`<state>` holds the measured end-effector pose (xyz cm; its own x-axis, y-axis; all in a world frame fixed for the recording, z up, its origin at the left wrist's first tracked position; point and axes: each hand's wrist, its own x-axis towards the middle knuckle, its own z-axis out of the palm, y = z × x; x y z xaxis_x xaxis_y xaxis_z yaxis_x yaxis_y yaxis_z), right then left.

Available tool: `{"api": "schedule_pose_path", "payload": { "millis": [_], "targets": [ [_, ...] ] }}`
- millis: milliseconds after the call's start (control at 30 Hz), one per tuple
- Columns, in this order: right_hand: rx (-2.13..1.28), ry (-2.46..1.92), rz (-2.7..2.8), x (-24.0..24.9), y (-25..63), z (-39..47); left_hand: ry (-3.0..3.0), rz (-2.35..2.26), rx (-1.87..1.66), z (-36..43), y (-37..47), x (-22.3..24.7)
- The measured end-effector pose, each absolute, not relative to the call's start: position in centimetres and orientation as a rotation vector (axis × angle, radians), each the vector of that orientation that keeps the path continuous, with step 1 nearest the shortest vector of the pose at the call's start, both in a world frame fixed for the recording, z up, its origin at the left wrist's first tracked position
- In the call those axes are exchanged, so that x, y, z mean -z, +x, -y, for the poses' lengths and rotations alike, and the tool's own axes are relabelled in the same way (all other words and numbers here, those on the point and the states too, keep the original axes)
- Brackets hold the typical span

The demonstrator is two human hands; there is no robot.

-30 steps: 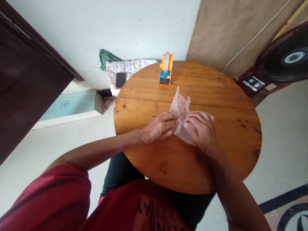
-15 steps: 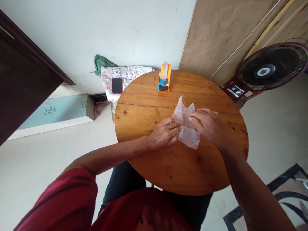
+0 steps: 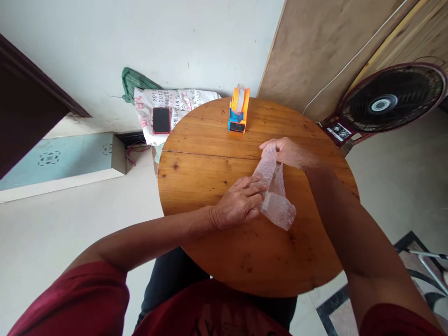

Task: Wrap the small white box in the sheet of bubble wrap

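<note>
Head view: the bubble wrap [image 3: 280,210] lies at the round table's [image 3: 210,252] centre, toward one o'clock. The left hand [image 3: 241,200] presses its middle; the right hand [image 3: 285,151] pinches its twelve-o'clock end. Likely light, limp, easily torn; best held by broad edges.

A dark phone [image 3: 161,120] lies on a printed white sack [image 3: 144,117] beside a green bag [image 3: 135,83]; a round fan [image 3: 384,103] stands to the right.
</note>
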<state>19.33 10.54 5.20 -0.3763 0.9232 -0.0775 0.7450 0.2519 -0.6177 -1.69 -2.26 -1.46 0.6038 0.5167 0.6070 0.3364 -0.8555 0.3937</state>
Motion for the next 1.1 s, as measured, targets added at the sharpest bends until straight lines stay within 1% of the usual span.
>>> {"api": "schedule_pose_path", "payload": {
  "millis": [100,200,300,400,433,500,533,567,633,733,833,967,1100],
  "targets": [
    [-1.088,-1.578,2.221,-4.7,20.0,-10.8,2.603,-0.665,-1.122,2.2,-1.7,1.5],
    [-1.088,-1.615,2.211,-5.2,20.5,-10.9,2.623,-0.678,-1.079,2.2,-1.7,1.3],
    [-0.889,-1.664,2.148,-7.5,20.9,-9.9,2.628,-0.715,-1.018,2.2,-1.7,0.9],
    [-0.426,-1.603,1.998,-10.7,20.2,-6.8,2.642,-0.725,-0.995,2.3,-1.7,0.6],
    [-0.319,-1.554,1.973,-11.7,19.7,-5.3,2.65,-0.727,-0.996,2.3,-1.7,0.5],
    [-0.25,-1.447,2.034,-12.9,18.5,-2.3,2.664,-0.739,-0.996,2.3,-1.7,0.5],
    [-0.318,-1.361,2.157,-13.0,17.8,-0.9,2.67,-0.748,-0.998,2.4,-1.7,0.5],
    [-0.411,-1.297,2.29,-12.9,17.2,0.2,2.677,-0.757,-1.002,2.4,-1.6,0.6],
    [-0.586,-1.328,2.543,-11.7,16.3,1.4,2.689,-0.769,-1.022,2.5,-1.5,0.7],
    [-0.503,-1.566,2.648,-9.0,16.1,0.8,2.704,-0.781,-1.054,2.6,-1.5,0.9],
    [-0.445,-1.65,2.762,-6.7,16.7,-0.8,2.725,-0.803,-1.038,2.7,-1.5,0.9],
    [-0.377,-1.634,2.735,-5.1,17.6,-1.7,2.77,-0.797,-0.992,2.8,-1.6,0.6],
    [-0.351,-1.527,2.7,-3.9,18.0,-1.8,2.808,-0.832,-0.935,3.1,-1.4,0.4]
  ]
}}
